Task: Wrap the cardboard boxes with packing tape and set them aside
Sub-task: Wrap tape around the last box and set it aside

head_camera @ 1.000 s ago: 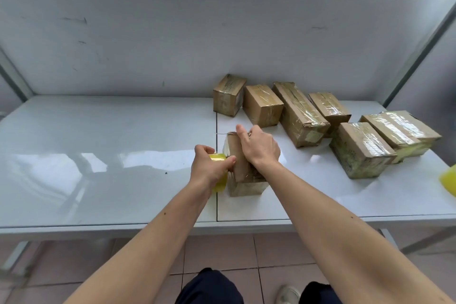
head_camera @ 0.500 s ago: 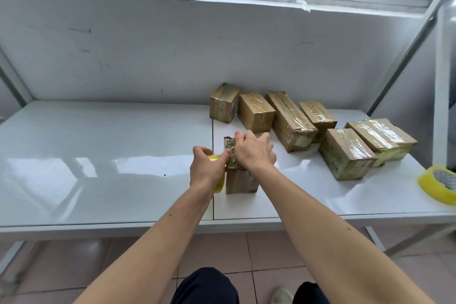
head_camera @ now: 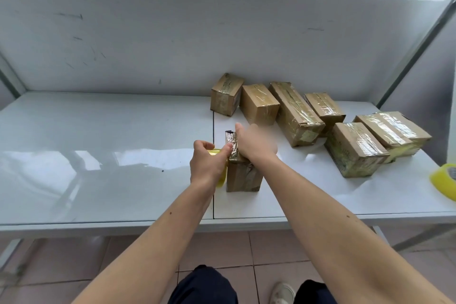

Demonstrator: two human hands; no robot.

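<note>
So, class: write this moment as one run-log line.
step: taping box | left hand: grips tape roll | right hand: on box | set aside: taped boxes | spare roll: table's right edge

Wide bare stretch of the white table (head_camera: 98, 160) lies left of the centre seam. Right half is crowded: six taped boxes (head_camera: 296, 113) in a row from the back wall toward the right edge, and a spare tape roll (head_camera: 444, 180) at the right edge. The near right strip is open between the held box (head_camera: 243, 175) and that roll.
</note>
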